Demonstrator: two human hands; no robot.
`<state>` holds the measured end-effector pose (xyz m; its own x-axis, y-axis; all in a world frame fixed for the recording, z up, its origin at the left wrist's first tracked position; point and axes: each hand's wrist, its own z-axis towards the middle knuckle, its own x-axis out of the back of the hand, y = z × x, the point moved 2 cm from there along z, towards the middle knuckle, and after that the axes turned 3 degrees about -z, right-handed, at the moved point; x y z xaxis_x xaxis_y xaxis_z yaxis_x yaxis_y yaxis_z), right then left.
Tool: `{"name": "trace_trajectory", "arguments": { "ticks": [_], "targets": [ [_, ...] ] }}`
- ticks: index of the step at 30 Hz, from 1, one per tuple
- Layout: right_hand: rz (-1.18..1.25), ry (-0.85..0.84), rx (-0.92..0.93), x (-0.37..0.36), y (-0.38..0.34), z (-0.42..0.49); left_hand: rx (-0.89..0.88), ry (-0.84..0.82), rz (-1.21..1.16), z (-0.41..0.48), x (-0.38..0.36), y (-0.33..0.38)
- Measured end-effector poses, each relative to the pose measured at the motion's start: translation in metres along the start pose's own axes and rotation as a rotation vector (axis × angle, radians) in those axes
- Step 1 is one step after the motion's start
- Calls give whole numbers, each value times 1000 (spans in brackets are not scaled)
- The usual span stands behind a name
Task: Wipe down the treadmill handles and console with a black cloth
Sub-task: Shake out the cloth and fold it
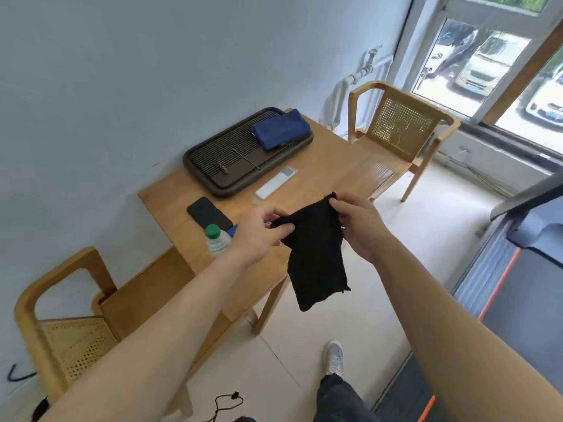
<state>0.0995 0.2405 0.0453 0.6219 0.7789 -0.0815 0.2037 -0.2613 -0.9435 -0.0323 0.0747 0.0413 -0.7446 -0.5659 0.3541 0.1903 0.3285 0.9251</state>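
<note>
Holding a limp black cloth [316, 254] in the air with both bare hands, person stands beside a light wooden table [329, 166]. Left hand [259, 233] pinches the cloth's upper left corner, thumb and fingers closed on the fabric. Right hand [359, 223] grips the upper right corner, fingers curled around the edge. Cloth hangs down between the hands, lower end loose, in front of the table's near edge and above the pale floor.

On the table: dark rectangular slatted tea tray [243, 159] against the wall, with a folded blue cloth [280, 132] on its far end. Just beside the tray, a white remote control [275, 182]. Near it, a black smartphone [208, 213] lying flat. Clear plastic bottle with green cap [216, 239] stands at the near edge, partly hidden by the left wrist.

Wooden chair with cane back [402, 126] at the table's far end, near the window. Second wooden cane chair [67, 315] at lower left.

Treadmill [524, 269] at right edge of view, dark belt with orange stripe, well apart from the cloth; console only partly visible. One grey sneaker [333, 357] on the floor below.
</note>
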Motion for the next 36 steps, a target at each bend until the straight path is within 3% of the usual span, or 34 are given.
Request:
{"name": "trace_trajectory", "arguments": {
  "ticks": [4, 10, 15, 25, 36],
  "targets": [
    [-51, -26, -2, 29, -44, 80, 44, 170, 7, 66, 3, 26],
    [-146, -123, 184, 38, -127, 159, -54, 507, 71, 138, 26, 83],
    [-175, -122, 154, 48, -103, 183, -7, 458, 92, 152, 15, 69],
    [-424, -48, -291, 76, 87, 201, 453, 83, 145, 149, -68, -104],
    [-494, 85, -257, 34, 112, 331, 462, 387, -82, 252, -53, -159]
  ]
}}
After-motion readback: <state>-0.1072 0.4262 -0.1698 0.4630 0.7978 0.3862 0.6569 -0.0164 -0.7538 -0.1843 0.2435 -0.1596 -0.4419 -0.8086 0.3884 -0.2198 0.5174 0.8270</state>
